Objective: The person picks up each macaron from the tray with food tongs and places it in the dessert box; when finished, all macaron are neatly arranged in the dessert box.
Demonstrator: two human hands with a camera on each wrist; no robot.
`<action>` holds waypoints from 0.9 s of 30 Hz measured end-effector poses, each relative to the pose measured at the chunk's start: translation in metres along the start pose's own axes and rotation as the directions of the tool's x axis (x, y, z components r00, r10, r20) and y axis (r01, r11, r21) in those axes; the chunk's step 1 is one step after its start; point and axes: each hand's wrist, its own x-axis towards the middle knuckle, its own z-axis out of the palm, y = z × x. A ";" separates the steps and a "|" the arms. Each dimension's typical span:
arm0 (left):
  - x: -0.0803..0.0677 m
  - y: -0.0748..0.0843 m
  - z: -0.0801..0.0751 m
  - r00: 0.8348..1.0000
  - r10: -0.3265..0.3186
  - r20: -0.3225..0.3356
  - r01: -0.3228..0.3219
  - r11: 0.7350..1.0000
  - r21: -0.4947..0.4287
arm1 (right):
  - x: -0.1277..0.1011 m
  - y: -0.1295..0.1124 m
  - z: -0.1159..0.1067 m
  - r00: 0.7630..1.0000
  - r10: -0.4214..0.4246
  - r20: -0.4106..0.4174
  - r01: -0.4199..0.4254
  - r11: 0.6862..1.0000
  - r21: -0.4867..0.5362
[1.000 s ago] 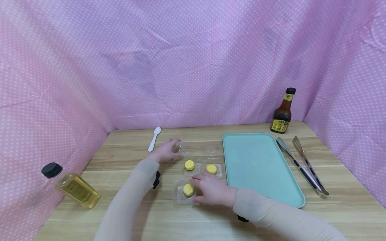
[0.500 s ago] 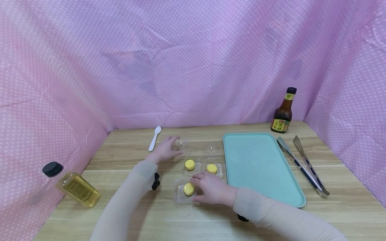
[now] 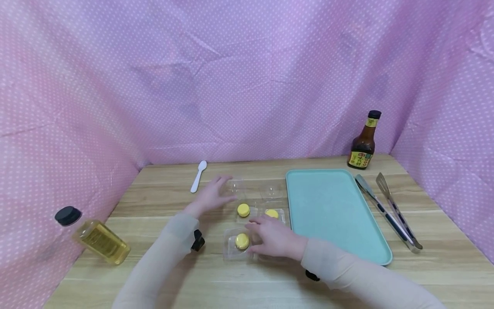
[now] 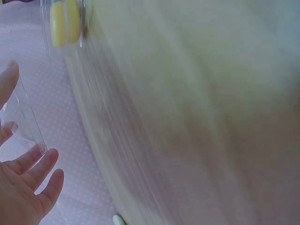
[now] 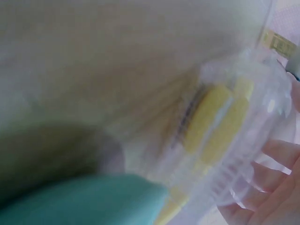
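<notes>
Three yellow macarons sit in clear plastic boxes on the table: one at the back left [image 3: 243, 210], one at the back right [image 3: 272, 213], partly behind a hand, and one in front [image 3: 242, 241]. My left hand [image 3: 211, 196] has its fingers spread at a clear plastic lid [image 3: 237, 187] behind the back-left macaron; in the left wrist view fingertips touch the lid's edge [image 4: 31, 115]. My right hand [image 3: 275, 237] lies beside the front box [image 3: 230, 254], fingers loosely bent toward its right side. The right wrist view shows fingers against clear plastic beside a macaron [image 5: 218, 124].
A turquoise tray [image 3: 328, 206] lies right of the boxes, with metal tongs [image 3: 390, 214] beyond it. A sauce bottle [image 3: 362, 141] stands at the back right. An oil bottle [image 3: 98, 240] is at the left, a white spoon [image 3: 198, 177] at the back left.
My right hand has shifted slightly back and its fingers have drawn a little away from the front macaron. The left hand has moved only slightly at the lid.
</notes>
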 end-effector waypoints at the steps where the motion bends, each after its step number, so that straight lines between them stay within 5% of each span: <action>1: -0.001 0.000 0.000 1.000 0.010 -0.004 -0.010 1.000 0.008 | 0.000 0.001 -0.002 1.000 -0.003 -0.017 0.003 1.000 -0.004; 6: -0.008 0.003 0.001 0.999 0.053 0.000 -0.053 0.998 0.022 | 0.001 0.008 -0.013 0.991 -0.032 -0.128 0.032 0.999 -0.003; 11: -0.016 0.011 0.001 0.995 0.101 0.027 -0.102 0.994 0.041 | 0.006 0.017 -0.021 0.985 0.027 -0.173 -0.026 1.000 0.012; 16: -0.021 0.021 0.000 0.988 0.146 0.052 -0.148 0.987 0.054 | 0.011 0.029 -0.025 0.980 0.115 -0.165 -0.104 0.992 0.075; 22: -0.026 0.027 0.002 0.974 0.217 0.060 -0.222 0.972 0.079 | 0.020 0.043 -0.029 0.981 0.137 -0.140 -0.133 0.991 0.034; 27: -0.028 0.028 0.002 0.969 0.234 0.074 -0.240 0.966 0.093 | 0.026 0.049 -0.037 0.984 0.172 -0.042 -0.170 0.984 0.045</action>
